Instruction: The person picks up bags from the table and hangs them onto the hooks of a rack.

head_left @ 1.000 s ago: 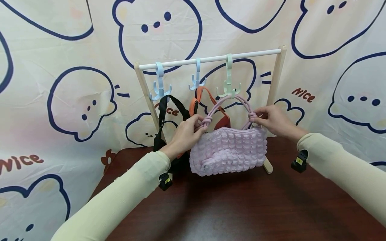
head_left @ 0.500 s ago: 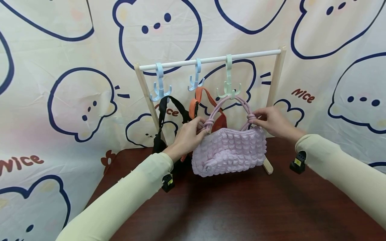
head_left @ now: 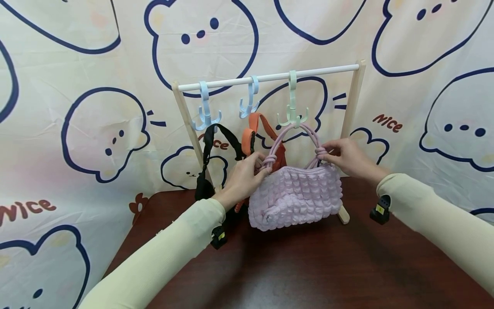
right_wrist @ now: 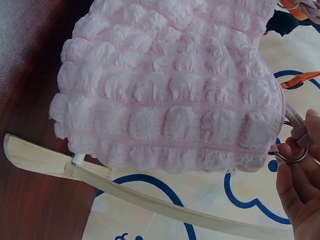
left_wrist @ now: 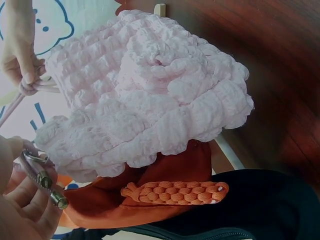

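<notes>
A puffy pink handbag (head_left: 297, 195) hangs by its cord handle (head_left: 278, 139) from a pale green hook (head_left: 292, 109). My left hand (head_left: 245, 176) pinches the knotted left end of that handle. At the right knot, my right hand (head_left: 347, 156) pinches the cord between thumb and fingers. In the left wrist view, metal-tipped cord ends (left_wrist: 52, 190) lie by the left fingers. A metal ring (right_wrist: 295, 154) shows at the right fingers in the right wrist view. Behind the handbag hang an orange bag (left_wrist: 150, 210) and a black bag (left_wrist: 270, 200), both partly hidden.
A small rack with a white rod (head_left: 266, 78) and wooden legs (head_left: 353, 98) stands on the dark brown table (head_left: 301, 266). Two blue hooks, one at left (head_left: 206, 107) and one at middle (head_left: 250, 98), share the rod. A cartoon-printed cloth (head_left: 104, 133) hangs behind.
My left hand has moved slightly right and down with the left end of the handle, and the handbag's left side has shifted with it. The middle blue hook has turned, and the orange bag swung left.
</notes>
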